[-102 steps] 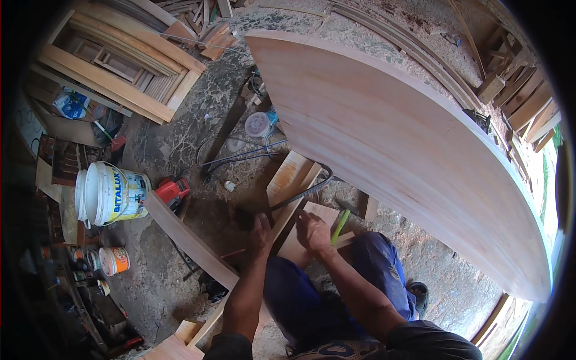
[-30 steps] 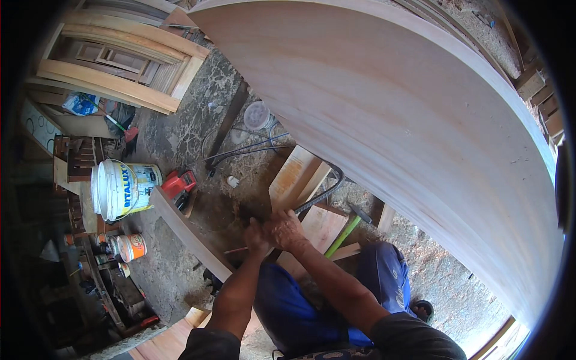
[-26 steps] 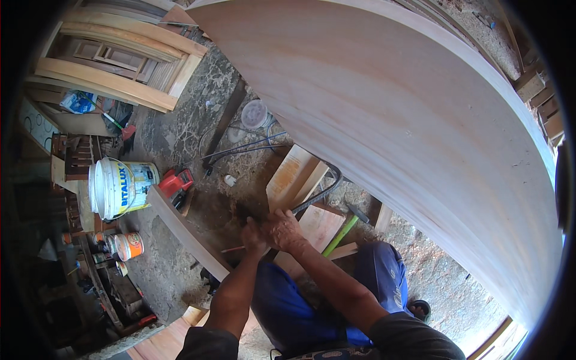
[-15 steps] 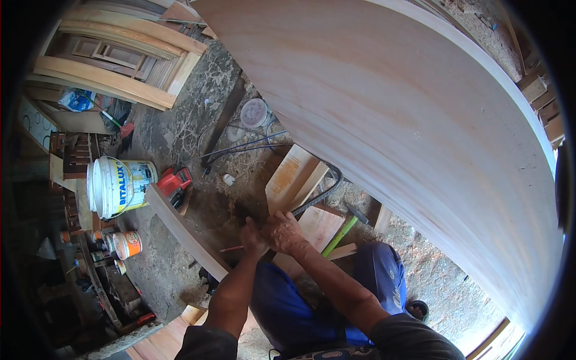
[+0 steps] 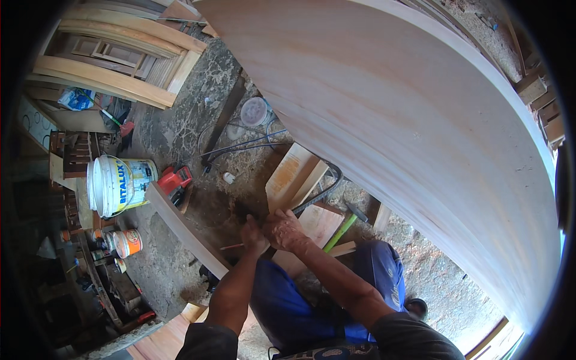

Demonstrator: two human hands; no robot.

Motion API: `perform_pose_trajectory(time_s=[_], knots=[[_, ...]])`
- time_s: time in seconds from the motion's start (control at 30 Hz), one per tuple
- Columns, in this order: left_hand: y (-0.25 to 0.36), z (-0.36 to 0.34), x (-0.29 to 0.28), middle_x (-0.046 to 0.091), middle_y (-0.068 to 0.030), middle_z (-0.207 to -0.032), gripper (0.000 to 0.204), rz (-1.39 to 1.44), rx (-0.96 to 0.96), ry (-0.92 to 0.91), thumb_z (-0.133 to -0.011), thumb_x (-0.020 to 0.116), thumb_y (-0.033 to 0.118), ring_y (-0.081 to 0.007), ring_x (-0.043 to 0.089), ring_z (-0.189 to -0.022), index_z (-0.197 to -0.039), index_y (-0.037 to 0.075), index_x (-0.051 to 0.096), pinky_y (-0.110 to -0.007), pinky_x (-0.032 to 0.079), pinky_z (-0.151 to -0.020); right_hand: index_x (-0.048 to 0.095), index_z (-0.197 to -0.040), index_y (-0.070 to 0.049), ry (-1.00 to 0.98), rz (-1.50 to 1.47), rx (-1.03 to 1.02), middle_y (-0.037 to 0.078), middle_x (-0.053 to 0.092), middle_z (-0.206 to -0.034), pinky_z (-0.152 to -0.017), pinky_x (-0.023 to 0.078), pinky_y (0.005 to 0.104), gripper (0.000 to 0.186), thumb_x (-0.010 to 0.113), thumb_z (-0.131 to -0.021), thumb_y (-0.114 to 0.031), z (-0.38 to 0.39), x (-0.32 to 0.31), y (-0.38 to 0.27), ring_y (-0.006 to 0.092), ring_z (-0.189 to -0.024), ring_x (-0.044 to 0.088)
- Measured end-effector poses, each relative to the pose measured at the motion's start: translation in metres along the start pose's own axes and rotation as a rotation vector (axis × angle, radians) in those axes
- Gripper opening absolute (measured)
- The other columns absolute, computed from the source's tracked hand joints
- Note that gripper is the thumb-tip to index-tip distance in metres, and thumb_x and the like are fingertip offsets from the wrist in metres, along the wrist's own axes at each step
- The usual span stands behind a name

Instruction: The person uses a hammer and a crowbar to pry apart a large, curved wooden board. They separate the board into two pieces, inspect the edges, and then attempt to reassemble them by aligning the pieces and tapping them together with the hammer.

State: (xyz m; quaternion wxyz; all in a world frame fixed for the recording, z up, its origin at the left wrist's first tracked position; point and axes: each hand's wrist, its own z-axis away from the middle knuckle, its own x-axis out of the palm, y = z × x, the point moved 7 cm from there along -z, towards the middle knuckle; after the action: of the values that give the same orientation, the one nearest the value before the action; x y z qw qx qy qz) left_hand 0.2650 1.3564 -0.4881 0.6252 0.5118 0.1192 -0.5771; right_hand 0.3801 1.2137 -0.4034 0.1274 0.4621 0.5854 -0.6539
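My left hand [image 5: 255,235] and my right hand [image 5: 284,230] are close together in front of my knees, both with curled fingers. Under the right hand's fingertips lies the lower end of a pale notched wood block [image 5: 291,177]. A dark curved bar [image 5: 321,197] runs from beside the right hand along the block, bending back at its far end. What either hand grips is hidden by the fingers. Beside the left wrist shows a thin reddish stick [image 5: 231,246], like a pencil. A hammer [image 5: 343,231] with a green handle lies right of the hands, against a pale board [image 5: 317,223].
A large plywood panel [image 5: 408,114] fills the right side. Left stand a white bucket [image 5: 120,186], a red power tool [image 5: 174,182], an orange-white can [image 5: 126,243] and a curved plank [image 5: 186,231]. Wooden frames [image 5: 114,81] lie far left; cables [image 5: 246,146] and a round tub [image 5: 254,112] are ahead.
The hands keep nearly the same place and grip. The large panel appears shifted very slightly within the view; the things on the floor look the same.
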Motion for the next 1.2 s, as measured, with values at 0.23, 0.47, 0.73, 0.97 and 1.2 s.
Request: perform_pose_trajectory(time_s=[0.23,0.47,0.73,0.97,1.2], knots=[[0.363,0.094,-0.144,0.056,-0.0168,-0.121,0.038,0.245,1.155,0.696,-0.103,0.049,0.026,-0.0239,0.056,-0.106,-0.124,-0.006,0.052,-0.038,0.045,-0.095,0.069,-0.084,-0.026,-0.067,-0.058,0.069,-0.001,0.059,-0.095,-0.087,0.038,0.0378,0.01,0.062,-0.077,-0.027,0.005,-0.001,0.011,0.021,-0.102,0.051],[0.609,0.278,-0.107,0.053,-0.0061,-0.063,0.083,-0.471,1.842,0.059,-0.069,0.062,0.081,-0.0177,0.052,-0.058,-0.082,-0.001,0.063,-0.033,0.042,-0.056,0.068,-0.083,-0.026,-0.053,-0.073,0.054,-0.001,0.059,-0.091,-0.088,0.037,0.04,0.01,0.062,-0.075,-0.025,0.001,-0.002,0.002,0.0208,-0.1,0.051],[0.591,0.258,-0.108,0.064,-0.0041,-0.06,0.058,-0.338,1.867,-0.024,-0.053,0.09,0.055,-0.0128,0.062,-0.054,-0.069,0.006,0.064,-0.027,0.048,-0.048,0.069,-0.084,-0.025,0.0,-0.111,-0.008,-0.001,0.061,-0.092,-0.087,0.038,0.0381,0.01,0.062,-0.077,-0.025,0.001,-0.001,-0.011,0.0203,-0.103,0.052],[0.596,0.255,-0.097,0.057,-0.0017,-0.061,0.062,-0.403,1.799,-0.032,-0.05,0.09,0.057,-0.0124,0.056,-0.056,-0.068,0.006,0.06,-0.029,0.043,-0.052,0.07,-0.087,-0.022,-0.062,-0.11,-0.006,0.001,0.061,-0.095,-0.089,0.039,0.0381,0.014,0.061,-0.078,-0.024,0.006,0.001,0.005,0.0212,-0.105,0.053],[0.592,0.269,-0.096,0.056,0.0006,-0.064,0.063,-0.394,1.784,-0.048,-0.046,0.09,0.057,-0.0119,0.05,-0.063,-0.07,0.007,0.061,-0.03,0.039,-0.058,0.072,-0.087,-0.019,0.039,-0.176,-0.017,0.003,0.061,-0.098,-0.092,0.039,0.0407,0.015,0.06,-0.079,-0.025,0.018,-0.009,0.004,0.0217,-0.109,0.052]])
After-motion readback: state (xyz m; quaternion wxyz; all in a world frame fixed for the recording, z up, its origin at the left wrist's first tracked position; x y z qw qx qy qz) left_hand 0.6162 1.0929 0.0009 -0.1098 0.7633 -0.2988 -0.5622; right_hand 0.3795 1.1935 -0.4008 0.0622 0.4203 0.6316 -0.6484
